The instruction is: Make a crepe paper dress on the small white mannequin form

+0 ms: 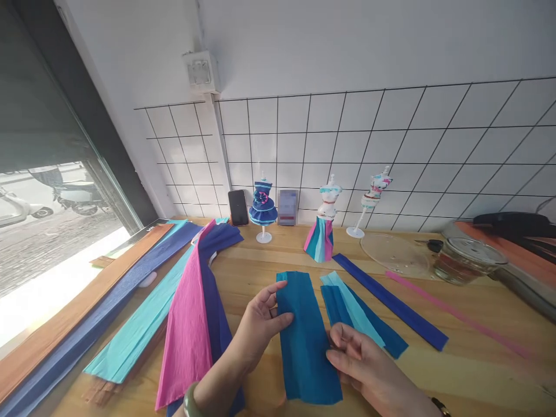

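Note:
A teal piece of crepe paper [306,347] is held up over the table between my two hands. My left hand [260,318] pinches its upper left edge, thumb in front. At the lower right edge, my right hand [358,353] has its fingers curled closed on the paper. Just to the right lie shorter teal and light-blue crepe paper pieces [358,313], partly behind my right hand. Beyond them runs a dark blue strip [391,301]. A small dress form with a pink, teal and light-blue skirt [320,240] stands behind the paper.
Long crepe paper strips in orange [87,301], turquoise [139,324] and pink [186,324] cover the left side. A blue-dressed form [263,208], a phone [238,208] and another form [376,191] stand by the tiled wall. A glass bowl [464,260] sits right, near a pink strip [456,313].

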`<state>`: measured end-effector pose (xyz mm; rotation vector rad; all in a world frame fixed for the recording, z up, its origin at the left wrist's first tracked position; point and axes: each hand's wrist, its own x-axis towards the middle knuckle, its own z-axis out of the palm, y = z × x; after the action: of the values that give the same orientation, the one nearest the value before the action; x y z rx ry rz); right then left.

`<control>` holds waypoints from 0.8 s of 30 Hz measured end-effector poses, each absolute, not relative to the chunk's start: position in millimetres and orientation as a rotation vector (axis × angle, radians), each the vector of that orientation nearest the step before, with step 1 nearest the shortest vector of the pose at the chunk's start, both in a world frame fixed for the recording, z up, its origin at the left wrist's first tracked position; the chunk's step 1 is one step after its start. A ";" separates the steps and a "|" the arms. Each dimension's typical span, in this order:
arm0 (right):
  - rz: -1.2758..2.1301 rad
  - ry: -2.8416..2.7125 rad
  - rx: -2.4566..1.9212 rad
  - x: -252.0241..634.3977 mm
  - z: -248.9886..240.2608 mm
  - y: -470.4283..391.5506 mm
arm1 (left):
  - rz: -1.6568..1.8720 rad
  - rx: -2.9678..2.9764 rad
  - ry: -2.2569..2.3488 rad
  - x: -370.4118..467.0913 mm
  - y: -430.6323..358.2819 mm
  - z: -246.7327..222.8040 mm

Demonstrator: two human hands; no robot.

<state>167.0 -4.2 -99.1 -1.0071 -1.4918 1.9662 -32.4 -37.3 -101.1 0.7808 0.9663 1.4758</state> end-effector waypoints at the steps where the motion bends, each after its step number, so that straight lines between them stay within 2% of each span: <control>1: 1.887 -1.532 -1.051 167.1 -101.5 -2.4 | 1.466 0.777 0.993 -32.2 -36.3 -103.1; 6: 1.462 -1.860 -1.160 167.1 -109.4 4.0 | 1.437 0.696 1.132 -30.0 -33.0 -108.1; 11: 1.236 -2.040 -1.228 166.6 -106.3 -0.3 | 1.357 0.646 1.036 -25.5 -35.9 -100.6; 24: 1.236 -1.916 -1.201 170.3 -116.3 4.2 | 1.286 0.668 1.083 -29.8 -37.0 -100.8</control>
<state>170.3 4.2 -116.3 -1.2015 -1.9160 1.2356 -29.8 -37.0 -100.8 0.6675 1.0828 1.2860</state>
